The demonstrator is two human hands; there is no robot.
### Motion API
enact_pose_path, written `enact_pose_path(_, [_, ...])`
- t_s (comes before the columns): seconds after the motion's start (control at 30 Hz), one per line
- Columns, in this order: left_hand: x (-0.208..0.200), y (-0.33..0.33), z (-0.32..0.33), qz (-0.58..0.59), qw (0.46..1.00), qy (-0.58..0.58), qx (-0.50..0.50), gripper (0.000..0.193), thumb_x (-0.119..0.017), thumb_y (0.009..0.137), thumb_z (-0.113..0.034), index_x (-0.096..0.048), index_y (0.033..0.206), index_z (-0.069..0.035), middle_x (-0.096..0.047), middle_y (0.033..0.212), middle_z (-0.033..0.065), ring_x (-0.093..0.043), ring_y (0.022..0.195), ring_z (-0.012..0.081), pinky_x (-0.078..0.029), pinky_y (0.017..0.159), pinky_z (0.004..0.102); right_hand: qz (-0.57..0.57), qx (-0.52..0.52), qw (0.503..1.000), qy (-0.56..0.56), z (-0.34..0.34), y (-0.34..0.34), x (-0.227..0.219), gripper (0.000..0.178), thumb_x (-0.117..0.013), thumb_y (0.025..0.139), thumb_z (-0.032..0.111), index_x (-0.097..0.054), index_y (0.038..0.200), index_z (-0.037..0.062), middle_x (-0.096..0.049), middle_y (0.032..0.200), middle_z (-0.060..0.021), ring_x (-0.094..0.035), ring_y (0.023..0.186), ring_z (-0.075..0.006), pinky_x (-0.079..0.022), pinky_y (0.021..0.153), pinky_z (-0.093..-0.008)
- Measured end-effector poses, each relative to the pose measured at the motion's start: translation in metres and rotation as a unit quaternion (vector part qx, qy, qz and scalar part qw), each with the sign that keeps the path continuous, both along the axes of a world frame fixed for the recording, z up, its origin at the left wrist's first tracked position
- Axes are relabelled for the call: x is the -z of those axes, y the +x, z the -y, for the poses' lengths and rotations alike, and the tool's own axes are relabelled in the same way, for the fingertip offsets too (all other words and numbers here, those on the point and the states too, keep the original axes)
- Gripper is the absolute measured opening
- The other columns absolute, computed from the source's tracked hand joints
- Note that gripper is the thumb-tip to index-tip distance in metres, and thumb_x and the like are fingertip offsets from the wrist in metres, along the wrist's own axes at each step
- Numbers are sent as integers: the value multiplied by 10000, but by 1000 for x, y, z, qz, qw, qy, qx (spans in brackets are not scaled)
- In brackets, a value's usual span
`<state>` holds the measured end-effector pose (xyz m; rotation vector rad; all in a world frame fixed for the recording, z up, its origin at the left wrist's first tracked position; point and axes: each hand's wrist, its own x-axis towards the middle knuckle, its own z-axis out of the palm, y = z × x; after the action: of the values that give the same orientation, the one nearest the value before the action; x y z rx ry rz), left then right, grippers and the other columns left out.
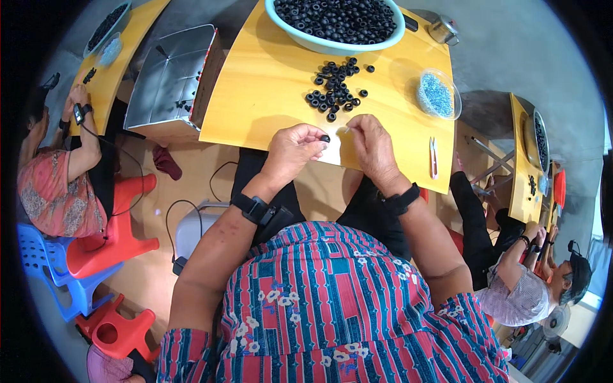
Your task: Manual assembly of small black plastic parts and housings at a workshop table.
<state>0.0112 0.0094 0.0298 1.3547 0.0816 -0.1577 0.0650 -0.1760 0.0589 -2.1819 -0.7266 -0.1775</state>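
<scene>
My left hand [295, 152] pinches a small black ring-like part [325, 138] between thumb and fingertips, just over the near edge of the yellow table [255, 89]. Close beside it, my right hand [375, 148] has its fingertips pressed together. A tiny pale bit shows there, too small to name. Beyond both hands lies a loose pile of black ring-like parts [335, 86]. Farther back, a pale green basin [306, 42] is heaped with more of them. To the right stand a clear tub [457, 105] of small bluish translucent pieces [436, 94] and red-handled snips [433, 157].
A metal cup [443, 30] and a dark object [410, 23] sit at the far right. Left of the table is an open metal-lined box [167, 83] with a few black parts. Red stools [121, 329] stand at left. Other people sit at tables on both sides.
</scene>
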Motion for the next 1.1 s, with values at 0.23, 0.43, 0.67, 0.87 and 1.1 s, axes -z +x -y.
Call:
enact_pose_path(0.23, [-5,-3,0,-13,1000,-2,-8,148,-639,863,-55,-623,993,12,-645,875,30,-587,746,67,-501,683,211,-10,-21,1000,0,-16,-14,-1,115,-552,837,0,-522,947,9,-563,879,-197,-573,795,-387,-474,699,-416])
enact_pose_path(0.43, [-3,-1,3,4,999,-16,-36,137,-680,826,-48,-631,925,33,-655,800,53,-599,682,73,-511,618,212,52,-19,998,-30,-22,-12,3,139,-549,821,-14,-510,954,3,-551,881,-192,-575,767,-382,-479,679,-427])
enact_pose_path(0.67, [-9,1,1,-28,999,31,-20,148,-659,863,-83,-616,952,28,-645,804,54,-596,689,87,-506,637,218,93,-8,985,-144,-28,-20,-2,188,-565,782,0,-497,957,15,-505,883,-175,-569,721,-356,-501,652,-408])
enact_pose_path(0.87, [-1,2,-2,-33,999,-12,-25,147,-656,864,-80,-616,954,30,-654,802,66,-612,681,95,-519,625,222,126,-45,981,-138,-29,-23,-2,198,-562,777,-20,-508,966,12,-519,865,-164,-577,708,-341,-501,626,-399])
enact_pose_path(1.1, [3,2,-3,-22,998,-64,-14,140,-634,883,-71,-610,986,21,-640,871,55,-605,725,94,-518,672,220,-161,15,974,159,-26,-25,4,175,-556,853,-44,-557,1022,3,-610,855,-99,-610,722,-155,-503,672,-254])
